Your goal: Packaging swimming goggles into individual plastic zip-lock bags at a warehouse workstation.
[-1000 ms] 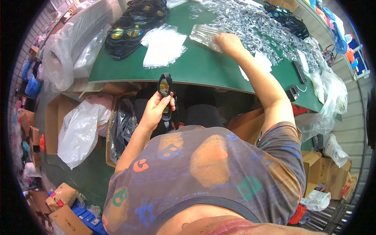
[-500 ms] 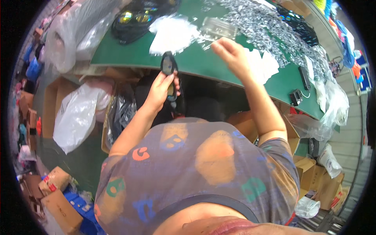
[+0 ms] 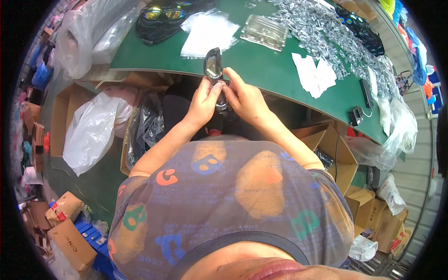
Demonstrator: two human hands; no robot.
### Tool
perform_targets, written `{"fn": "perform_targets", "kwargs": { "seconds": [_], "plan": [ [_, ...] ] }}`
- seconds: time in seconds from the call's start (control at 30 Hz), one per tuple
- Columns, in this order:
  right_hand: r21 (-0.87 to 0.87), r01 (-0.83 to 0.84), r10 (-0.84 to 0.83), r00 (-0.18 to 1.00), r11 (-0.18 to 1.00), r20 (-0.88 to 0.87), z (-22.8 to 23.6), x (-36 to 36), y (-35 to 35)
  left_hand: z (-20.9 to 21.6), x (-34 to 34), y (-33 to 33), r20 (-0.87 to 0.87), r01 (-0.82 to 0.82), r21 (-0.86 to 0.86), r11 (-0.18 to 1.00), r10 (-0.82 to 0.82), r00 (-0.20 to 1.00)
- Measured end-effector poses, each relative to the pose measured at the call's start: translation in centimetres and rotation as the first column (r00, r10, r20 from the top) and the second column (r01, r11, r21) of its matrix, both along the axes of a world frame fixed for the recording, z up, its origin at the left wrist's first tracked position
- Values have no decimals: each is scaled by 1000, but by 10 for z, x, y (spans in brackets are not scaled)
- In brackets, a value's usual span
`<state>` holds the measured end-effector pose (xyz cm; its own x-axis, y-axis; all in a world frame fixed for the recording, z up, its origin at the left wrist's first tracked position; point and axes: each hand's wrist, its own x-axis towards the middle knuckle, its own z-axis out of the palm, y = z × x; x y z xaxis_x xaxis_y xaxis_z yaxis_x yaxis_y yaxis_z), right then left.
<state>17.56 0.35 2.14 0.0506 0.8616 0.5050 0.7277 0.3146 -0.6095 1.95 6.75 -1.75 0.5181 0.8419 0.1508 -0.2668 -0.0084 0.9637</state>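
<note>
A pair of black-framed glasses [image 3: 213, 65] with shiny lenses is held on end just off the near edge of the green table [image 3: 158, 60]. My left hand [image 3: 204, 102] pinches it near the middle, thumb on the frame. Closed on the same spot from the other side, my right hand [image 3: 242, 95] has its fingertips touching the frame; whether it also holds something small is hidden. Beyond the hands lies a stack of white translucent bags [image 3: 205, 39]. To its right is a flat bundle of transparent sleeves [image 3: 264, 32].
Small transparent pieces [image 3: 312, 39] spread across the far right of the table. White paper slips [image 3: 313, 74] lie closer. Black bags with mirrored glasses sit far left [image 3: 163, 18] and far right [image 3: 359, 28]. Open cardboard boxes [image 3: 343, 158] and a white plastic bag [image 3: 91, 133] flank me.
My right hand has come from above the table, by the sleeves, down to the glasses. The left hand has moved slightly right with the glasses.
</note>
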Motion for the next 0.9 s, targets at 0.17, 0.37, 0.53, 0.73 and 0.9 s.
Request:
{"fn": "perform_targets", "kwargs": {
  "seconds": [0.17,0.37,0.53,0.73,0.9],
  "plan": [
    [-78,-62,36,954,995,-299,-8,34,-10,25,-16,1,-124,117,-16,993,-118,985],
    [-323,-523,94,621,789,-778,-25,41,-25,39,-42,18,-475,153,763,628,383,792],
    [-335,-453,105,708,826,-698,0,69,-49,48,-66,46,-445,135,866,481,620,647],
    [-39,380,-374,920,924,117,6,211,26,4,-37,4,-575,165,300,940,39,817],
    [-28,801,-525,418,598,741,-6,311,73,-16,-17,-6,-327,244,-28,969,-239,914]
  ]
}}
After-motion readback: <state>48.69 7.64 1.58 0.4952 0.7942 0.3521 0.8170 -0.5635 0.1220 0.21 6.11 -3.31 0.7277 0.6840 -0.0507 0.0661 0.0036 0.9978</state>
